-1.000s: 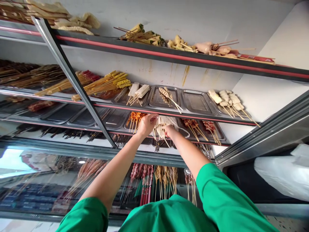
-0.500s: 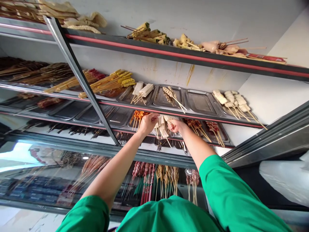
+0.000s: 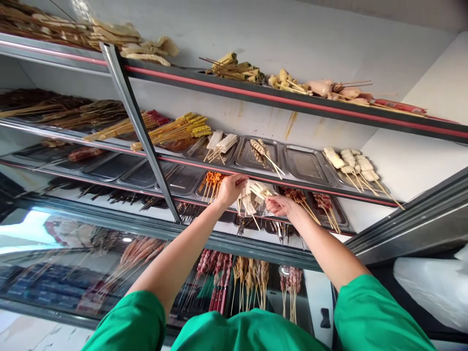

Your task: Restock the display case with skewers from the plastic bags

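Both arms reach into a shelf of a glass-fronted display case. My left hand (image 3: pixel 232 190) is closed in a pinch just under the red-striped shelf edge; what its fingertips hold, if anything, is too small to tell. Closed around the stick ends of pale white skewers (image 3: pixel 259 189), my right hand (image 3: pixel 281 205) is to the right of it. More flat white skewers (image 3: pixel 247 204) lie between the hands, sticks pointing down toward me. Some clear plastic shows beside my right hand. Skewers with orange food (image 3: pixel 215 179) are left of my left hand.
A metal post (image 3: pixel 141 131) crosses the shelves at left. Above my hands are a tray with twisted skewers (image 3: pixel 261 153) and a bare metal tray (image 3: pixel 305 163). Red-brown meat skewers (image 3: pixel 323 202) lie to the right. Meat skewers (image 3: pixel 250 278) stand behind glass below.
My right hand has moved down and to the right, and the white skewers by it now show more clearly. My left hand stays near the shelf edge. The view has shifted slightly.
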A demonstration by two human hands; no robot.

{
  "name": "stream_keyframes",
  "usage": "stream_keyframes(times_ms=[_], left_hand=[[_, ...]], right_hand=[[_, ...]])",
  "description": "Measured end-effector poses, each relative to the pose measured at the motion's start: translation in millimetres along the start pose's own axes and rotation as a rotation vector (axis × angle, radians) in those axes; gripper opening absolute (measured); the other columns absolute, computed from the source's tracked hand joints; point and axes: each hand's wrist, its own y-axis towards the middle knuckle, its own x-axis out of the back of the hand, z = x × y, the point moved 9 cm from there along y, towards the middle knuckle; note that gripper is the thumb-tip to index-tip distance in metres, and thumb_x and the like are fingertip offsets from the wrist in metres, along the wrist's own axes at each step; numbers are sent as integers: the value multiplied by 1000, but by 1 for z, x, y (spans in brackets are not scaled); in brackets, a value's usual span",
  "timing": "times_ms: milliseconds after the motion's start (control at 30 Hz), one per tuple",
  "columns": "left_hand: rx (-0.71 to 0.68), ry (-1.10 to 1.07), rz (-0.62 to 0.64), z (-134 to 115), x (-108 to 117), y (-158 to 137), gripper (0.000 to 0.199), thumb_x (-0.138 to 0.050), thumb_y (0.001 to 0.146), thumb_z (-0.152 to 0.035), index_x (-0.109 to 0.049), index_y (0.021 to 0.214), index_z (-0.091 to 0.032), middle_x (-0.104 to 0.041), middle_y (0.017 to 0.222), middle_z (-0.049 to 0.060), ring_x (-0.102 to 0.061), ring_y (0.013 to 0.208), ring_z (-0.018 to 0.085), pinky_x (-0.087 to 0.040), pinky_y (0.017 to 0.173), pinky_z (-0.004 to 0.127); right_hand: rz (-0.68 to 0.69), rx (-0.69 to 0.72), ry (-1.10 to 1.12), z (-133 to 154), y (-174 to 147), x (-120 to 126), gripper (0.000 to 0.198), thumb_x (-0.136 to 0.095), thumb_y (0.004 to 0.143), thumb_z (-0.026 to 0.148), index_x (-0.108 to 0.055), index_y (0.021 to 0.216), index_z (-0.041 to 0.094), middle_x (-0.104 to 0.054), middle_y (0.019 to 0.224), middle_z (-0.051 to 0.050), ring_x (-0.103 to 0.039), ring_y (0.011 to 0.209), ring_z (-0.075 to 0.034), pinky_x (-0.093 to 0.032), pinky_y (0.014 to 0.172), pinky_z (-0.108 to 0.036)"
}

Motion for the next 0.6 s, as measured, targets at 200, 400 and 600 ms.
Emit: stream_keyframes(times_ms=[200, 400, 600], left_hand=[[20, -38, -11, 4, -2, 3, 15, -57, 76, -20, -69, 85, -15, -66, 74, 3, -60, 67, 14, -46, 59, 20], [-13, -28, 54, 10, 0, 2, 17, -57, 76, -19, -69, 87, -16, -66, 72, 2, -61, 67, 14, -49, 62, 21], [-75, 130, 23, 9, -2, -12, 17, -55, 78, -16, -68, 88, -14, -66, 74, 3, -61, 66, 15, -48, 61, 22]], right_hand=[[121, -132, 188, -56, -59, -18, 24, -40, 94, 28, -37, 72, 18, -22, 49, 11, -16, 33, -1, -9, 29, -10], [163, -96, -84, -107, -143, -17, 35, -62, 80, 43, -37, 75, 20, -28, 54, 10, -20, 36, 0, -12, 28, -10], [227, -52, -161, -78, -219, -32, 47, -65, 74, 52, -31, 66, 20, -23, 50, 11, -12, 35, 1, -9, 27, -13]])
